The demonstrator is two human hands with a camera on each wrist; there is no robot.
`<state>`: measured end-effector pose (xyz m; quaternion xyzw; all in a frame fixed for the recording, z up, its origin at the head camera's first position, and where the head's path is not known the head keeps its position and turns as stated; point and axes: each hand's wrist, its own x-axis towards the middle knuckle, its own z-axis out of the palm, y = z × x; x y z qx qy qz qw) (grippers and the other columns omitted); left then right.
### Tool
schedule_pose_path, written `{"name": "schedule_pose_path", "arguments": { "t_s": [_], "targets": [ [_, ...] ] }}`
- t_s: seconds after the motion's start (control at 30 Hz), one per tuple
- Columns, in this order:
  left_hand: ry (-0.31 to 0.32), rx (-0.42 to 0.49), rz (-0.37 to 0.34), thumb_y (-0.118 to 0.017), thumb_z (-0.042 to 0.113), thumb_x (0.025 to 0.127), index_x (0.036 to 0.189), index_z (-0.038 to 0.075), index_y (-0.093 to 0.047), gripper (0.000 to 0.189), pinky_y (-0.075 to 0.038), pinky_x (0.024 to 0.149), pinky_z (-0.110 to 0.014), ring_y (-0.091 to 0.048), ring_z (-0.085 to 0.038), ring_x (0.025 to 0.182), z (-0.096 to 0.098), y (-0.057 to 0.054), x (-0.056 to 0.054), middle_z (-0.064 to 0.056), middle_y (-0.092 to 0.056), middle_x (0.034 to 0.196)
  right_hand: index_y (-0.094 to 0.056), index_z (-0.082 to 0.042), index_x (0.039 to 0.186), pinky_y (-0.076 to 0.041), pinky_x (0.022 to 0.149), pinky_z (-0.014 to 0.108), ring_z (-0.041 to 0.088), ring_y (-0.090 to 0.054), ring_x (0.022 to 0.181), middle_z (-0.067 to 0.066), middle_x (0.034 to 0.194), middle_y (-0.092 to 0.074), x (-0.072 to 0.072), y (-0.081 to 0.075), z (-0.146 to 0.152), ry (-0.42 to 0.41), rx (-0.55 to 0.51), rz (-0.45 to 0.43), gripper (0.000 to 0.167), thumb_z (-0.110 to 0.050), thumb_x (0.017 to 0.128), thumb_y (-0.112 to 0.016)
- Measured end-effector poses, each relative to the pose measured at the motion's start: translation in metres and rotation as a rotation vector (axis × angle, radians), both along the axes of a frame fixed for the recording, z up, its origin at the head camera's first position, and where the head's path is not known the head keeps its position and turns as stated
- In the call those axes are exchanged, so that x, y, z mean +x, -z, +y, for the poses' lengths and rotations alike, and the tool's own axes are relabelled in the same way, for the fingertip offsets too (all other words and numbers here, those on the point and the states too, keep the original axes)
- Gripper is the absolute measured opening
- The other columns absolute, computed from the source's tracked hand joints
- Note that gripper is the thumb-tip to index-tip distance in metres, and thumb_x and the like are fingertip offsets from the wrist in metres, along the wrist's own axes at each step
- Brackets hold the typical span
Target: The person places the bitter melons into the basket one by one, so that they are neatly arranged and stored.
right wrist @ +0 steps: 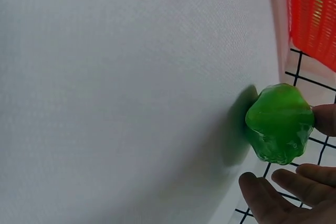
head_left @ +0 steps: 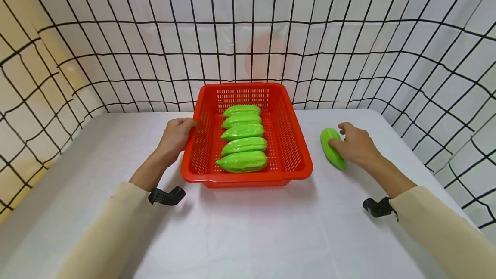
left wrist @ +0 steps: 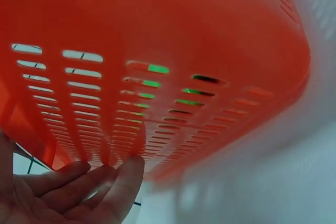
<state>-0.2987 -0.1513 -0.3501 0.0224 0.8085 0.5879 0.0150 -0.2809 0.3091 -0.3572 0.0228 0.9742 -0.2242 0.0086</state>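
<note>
A red plastic basket (head_left: 248,179) with slotted walls stands on the white table, holding several bright green ridged gourds (head_left: 243,131) laid in a row. My left hand (head_left: 176,137) holds the basket's left rim; in the left wrist view its fingers (left wrist: 79,184) lie against the outer wall. Right of the basket, one more green ridged gourd (head_left: 330,143) lies on the table. Over it is my right hand (head_left: 358,144). The right wrist view shows the thumb (right wrist: 325,119) at one side of this gourd (right wrist: 281,124), and the other fingers spread apart from it.
Black wire mesh (head_left: 232,38) backed by white sheeting rises behind the table and along both sides. White tabletop (head_left: 248,231) stretches in front of the basket. A dark wrist camera (head_left: 167,196) is strapped at the left sleeve, another (head_left: 377,207) at the right.
</note>
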Motion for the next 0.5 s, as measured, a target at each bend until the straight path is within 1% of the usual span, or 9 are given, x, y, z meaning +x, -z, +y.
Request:
{"name": "schedule_pose_path", "arguments": {
  "t_s": [0.1,0.2,0.37,0.5],
  "targets": [
    [0.000,0.014,-0.009,-0.037,0.029,0.103,0.126,-0.006,-0.061,0.048,-0.060,0.071,-0.027,-0.067,-0.019,0.082,0.0001,0.0008,-0.0005,-0.022,-0.064,0.112,-0.035,0.011,0.147,-0.050,0.094,0.060,0.050,-0.051,0.122,0.035,0.141,-0.047,-0.0002,0.0010,-0.0016,0.000,0.012,-0.014,0.069,-0.034,0.099,-0.055],
    [-0.013,0.020,-0.011,-0.038,0.029,0.103,0.123,-0.005,-0.063,0.047,-0.060,0.070,-0.028,-0.066,-0.019,0.081,0.0002,0.0013,-0.0002,-0.021,-0.064,0.109,-0.038,0.012,0.145,-0.052,0.092,0.058,0.049,-0.053,0.117,0.036,0.137,-0.049,0.0001,0.0013,-0.0031,-0.003,0.020,-0.024,0.067,-0.034,0.099,-0.055],
    [-0.033,0.024,0.002,-0.039,0.029,0.102,0.117,-0.006,-0.066,0.047,-0.060,0.067,-0.027,-0.064,-0.017,0.075,0.0000,0.0020,0.0005,-0.020,-0.064,0.102,-0.041,0.013,0.143,-0.054,0.086,0.053,0.044,-0.054,0.108,0.035,0.129,-0.052,0.0002,0.0018,-0.0041,-0.023,0.016,-0.031,0.065,-0.034,0.100,-0.053],
    [-0.037,0.028,-0.003,-0.039,0.029,0.101,0.118,-0.006,-0.066,0.047,-0.060,0.068,-0.028,-0.065,-0.017,0.076,-0.0004,0.0029,0.0001,-0.020,-0.064,0.103,-0.042,0.014,0.142,-0.053,0.087,0.054,0.044,-0.054,0.109,0.035,0.130,-0.052,-0.0014,0.0009,-0.0048,-0.029,0.016,-0.024,0.064,-0.032,0.099,-0.052]
  ]
}}
